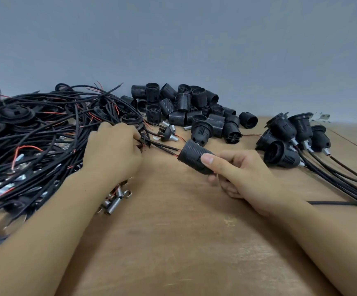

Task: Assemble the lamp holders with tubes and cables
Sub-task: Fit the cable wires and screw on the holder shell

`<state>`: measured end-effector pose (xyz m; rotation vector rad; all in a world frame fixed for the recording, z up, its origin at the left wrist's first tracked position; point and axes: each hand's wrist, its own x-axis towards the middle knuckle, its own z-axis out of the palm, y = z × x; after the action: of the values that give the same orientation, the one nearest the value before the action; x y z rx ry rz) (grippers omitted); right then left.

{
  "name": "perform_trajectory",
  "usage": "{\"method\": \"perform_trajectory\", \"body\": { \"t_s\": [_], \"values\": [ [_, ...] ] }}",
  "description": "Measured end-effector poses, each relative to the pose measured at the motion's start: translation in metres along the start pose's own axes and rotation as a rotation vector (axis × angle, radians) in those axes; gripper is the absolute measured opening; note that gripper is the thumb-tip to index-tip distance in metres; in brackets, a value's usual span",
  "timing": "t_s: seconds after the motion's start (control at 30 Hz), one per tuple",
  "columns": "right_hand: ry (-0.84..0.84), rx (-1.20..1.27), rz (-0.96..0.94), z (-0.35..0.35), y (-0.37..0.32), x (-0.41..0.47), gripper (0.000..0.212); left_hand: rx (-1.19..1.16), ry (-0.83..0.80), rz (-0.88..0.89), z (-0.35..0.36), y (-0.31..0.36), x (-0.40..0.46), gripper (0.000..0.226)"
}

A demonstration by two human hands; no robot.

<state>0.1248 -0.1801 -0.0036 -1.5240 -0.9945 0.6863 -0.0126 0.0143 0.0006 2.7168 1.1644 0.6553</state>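
Observation:
My right hand (pixel 243 174) grips a black ribbed lamp holder (pixel 193 155) just above the middle of the wooden table (pixel 184 242). A black cable with red and black wire ends (pixel 162 146) runs from the holder's open end toward my left hand (pixel 113 150). That hand is closed on this cable at the edge of a big tangle of black cables (pixel 36 133). Small metal tubes (pixel 113 199) lie under my left wrist.
A heap of loose black lamp holders (pixel 190 107) sits at the back centre against the grey wall. Assembled holders with cables (pixel 294 137) lie at the right, their cables trailing to the right edge. A cap with a metal tube (pixel 169 133) lies between the heaps.

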Motion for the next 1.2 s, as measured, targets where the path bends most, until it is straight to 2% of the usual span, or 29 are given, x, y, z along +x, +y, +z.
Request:
{"method": "perform_trajectory", "body": {
  "t_s": [0.07,0.2,0.33,0.47,0.53,0.6,0.67,0.7,0.77,0.87,0.97,1.07,1.2],
  "values": [
    [-0.005,0.005,0.003,0.0,0.0,0.0,0.028,0.033,-0.053,0.024,0.002,-0.004,0.003,0.025],
    [-0.007,0.004,0.018,0.0,-0.001,0.0,0.028,0.104,-0.056,-0.007,0.005,-0.004,0.007,0.023],
    [-0.01,0.0,0.02,-0.001,0.0,0.0,0.028,0.055,-0.053,-0.046,0.008,-0.007,0.01,0.023],
    [-0.012,0.034,0.029,-0.003,0.002,0.002,0.032,0.05,0.009,0.066,0.01,-0.008,0.013,0.02],
    [-0.014,0.054,0.034,-0.005,0.003,0.003,0.036,-0.066,0.142,0.115,0.007,-0.006,0.012,0.013],
    [-0.026,0.065,0.019,-0.006,0.005,0.005,0.028,-0.284,0.331,0.133,0.0,-0.001,0.009,0.01],
    [-0.026,0.068,-0.01,-0.007,0.007,0.006,0.031,-0.592,0.489,0.103,-0.008,0.008,0.003,0.004],
    [-0.017,0.07,-0.025,-0.008,0.009,0.006,0.032,-0.782,0.499,0.091,-0.011,0.014,-0.002,0.004],
    [0.009,0.089,-0.05,-0.009,0.01,0.007,0.032,-1.081,0.346,0.1,-0.011,0.028,-0.011,0.011],
    [0.059,0.125,-0.079,-0.012,0.012,0.009,0.041,-1.324,-0.012,0.105,-0.002,0.042,-0.022,0.012],
    [0.082,0.114,-0.094,-0.015,0.013,0.009,0.034,-1.63,-0.323,0.037,0.004,0.043,-0.022,0.019],
    [0.108,-0.004,-0.168,-0.014,0.014,0.008,0.015,-1.686,-0.349,-0.022,0.005,0.041,-0.02,0.025],
    [0.221,-0.507,-0.505,-0.013,0.014,0.004,0.033,-1.679,-0.353,-0.046,0.01,0.041,-0.023,0.041]
  ]
}}
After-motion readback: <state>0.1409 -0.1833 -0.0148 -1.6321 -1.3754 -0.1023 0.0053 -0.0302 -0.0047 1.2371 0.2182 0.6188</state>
